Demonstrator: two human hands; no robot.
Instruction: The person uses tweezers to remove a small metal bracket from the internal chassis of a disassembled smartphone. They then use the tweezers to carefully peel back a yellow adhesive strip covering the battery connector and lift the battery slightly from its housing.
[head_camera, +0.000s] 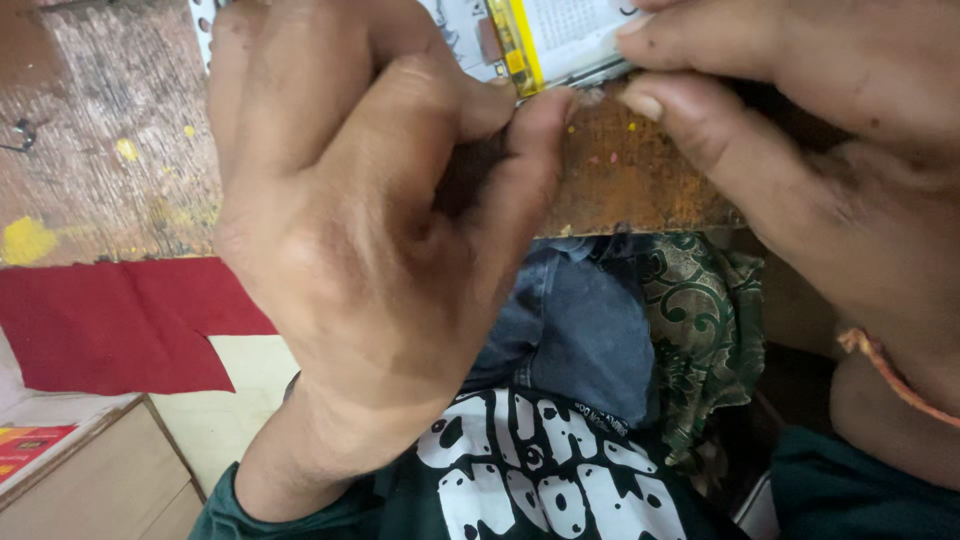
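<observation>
Both hands up at 12 o'clock: left hand (370, 230) and right hand (800, 130) each have a pinched-shut grip on the flat white-and-yellow pack (545, 40) at the bench (640, 180) edge.

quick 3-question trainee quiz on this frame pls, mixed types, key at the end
1. True or false: the left hand and the right hand both work at the near edge of the worn wooden bench.
2. Which wrist wears the orange thread? A) left B) right C) neither
3. What colour is the strip along the flat white part that the fingertips meet at?

Key: 1 true; 2 B; 3 yellow. Whether either hand actually grips the part cannot be told, since the fingers hide the contact.
</observation>
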